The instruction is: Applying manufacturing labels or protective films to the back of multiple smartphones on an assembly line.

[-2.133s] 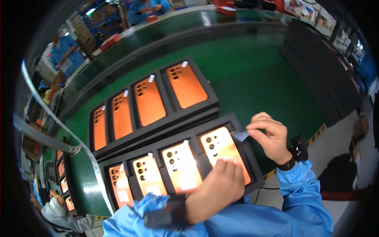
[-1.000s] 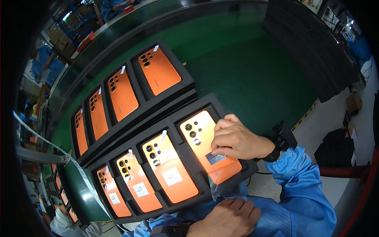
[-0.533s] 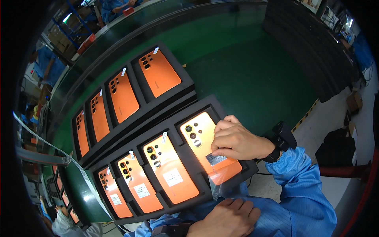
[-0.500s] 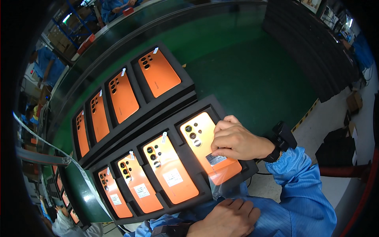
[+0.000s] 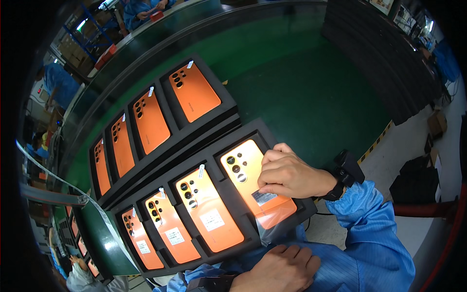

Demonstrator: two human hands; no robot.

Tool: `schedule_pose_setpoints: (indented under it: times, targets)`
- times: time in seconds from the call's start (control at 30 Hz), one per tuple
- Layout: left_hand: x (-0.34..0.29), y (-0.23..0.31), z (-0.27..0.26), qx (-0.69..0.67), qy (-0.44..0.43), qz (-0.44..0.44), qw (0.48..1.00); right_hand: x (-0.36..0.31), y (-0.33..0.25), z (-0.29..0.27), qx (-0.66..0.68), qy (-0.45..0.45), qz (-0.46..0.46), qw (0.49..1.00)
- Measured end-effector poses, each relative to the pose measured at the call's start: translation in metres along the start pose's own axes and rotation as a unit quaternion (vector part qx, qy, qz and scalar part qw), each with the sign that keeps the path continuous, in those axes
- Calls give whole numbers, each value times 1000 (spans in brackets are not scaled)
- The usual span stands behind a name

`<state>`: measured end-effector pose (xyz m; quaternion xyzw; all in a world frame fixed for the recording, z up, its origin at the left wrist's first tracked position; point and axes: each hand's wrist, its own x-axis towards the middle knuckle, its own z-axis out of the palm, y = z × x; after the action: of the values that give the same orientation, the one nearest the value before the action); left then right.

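Observation:
My right hand [image 5: 288,171] is closed over the rightmost orange phone [image 5: 245,160] in the near black foam tray [image 5: 210,148]. Thumb and fingers pinch a clear protective film, which bears a label [image 5: 264,197] and reaches past the phone's lower end [image 5: 272,225]; its held edge is hidden by the fingers. My left hand [image 5: 277,269] lies with curled fingers just below the tray's near edge, against my blue sleeve; what is under those fingers is hidden. Three more orange phones, such as this one [image 5: 206,194], lie camera side up in their slots, with white labels and small pull tabs.
Behind, a second black foam tray [image 5: 224,100] holds several orange phones without white labels. Both stand on a green conveyor belt [image 5: 292,78]. A tall stack of black trays [image 5: 384,68] stands at the far right. Other people work along the far side [image 5: 143,12] and at the left.

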<state>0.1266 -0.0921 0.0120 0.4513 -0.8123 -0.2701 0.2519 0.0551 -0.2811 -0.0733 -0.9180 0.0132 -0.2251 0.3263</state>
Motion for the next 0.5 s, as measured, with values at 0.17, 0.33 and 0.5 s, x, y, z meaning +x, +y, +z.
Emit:
schedule_pose_setpoints:
  times: [0.17, 0.33, 0.5]
  targets:
    - [0, 1, -1, -7, 6, 0, 1000, 1, -1, 0, 0, -1, -3, 1000]
    - [1, 2, 1, -15, -46, -33, 998, -2, 1, 0, -8, 3, -4, 1000]
    - [1, 2, -2, 10, 2, 4, 1000, -3, -1, 1, -39, -4, -19, 999]
